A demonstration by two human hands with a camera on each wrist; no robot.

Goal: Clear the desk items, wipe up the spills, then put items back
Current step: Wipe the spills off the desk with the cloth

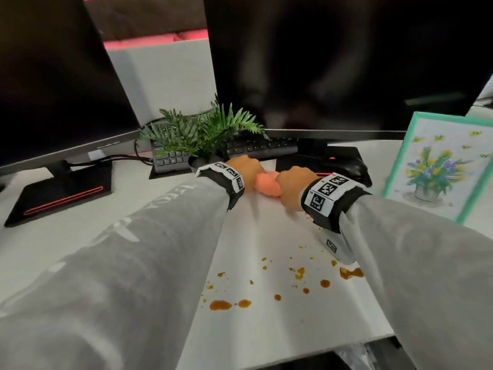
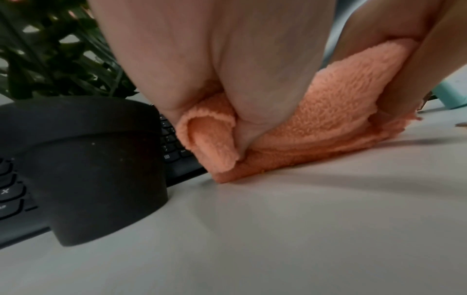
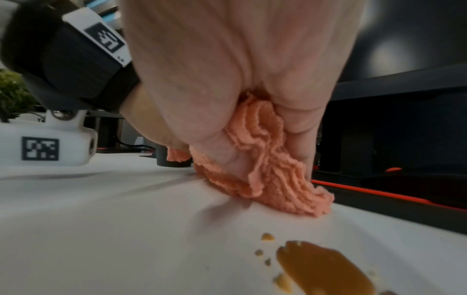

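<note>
A fluffy orange cloth (image 1: 267, 185) lies bunched on the white desk (image 1: 80, 236), just in front of the keyboard. My left hand (image 1: 246, 169) grips its left end (image 2: 209, 139) and my right hand (image 1: 292, 186) grips its right end (image 3: 272, 169), both pressing it down onto the desk. Brown-orange spill spots (image 1: 298, 273) with yellow crumbs are scattered on the desk nearer to me, between my sleeves. One large brown puddle (image 3: 323, 267) sits close below my right wrist.
A fake fern in a black pot (image 2: 96, 175) stands directly left of my left hand, touching the black keyboard (image 1: 256, 148). Two dark monitors (image 1: 333, 62) stand behind. A black mouse (image 1: 349, 166) and a green-framed flower picture (image 1: 437, 166) are on the right.
</note>
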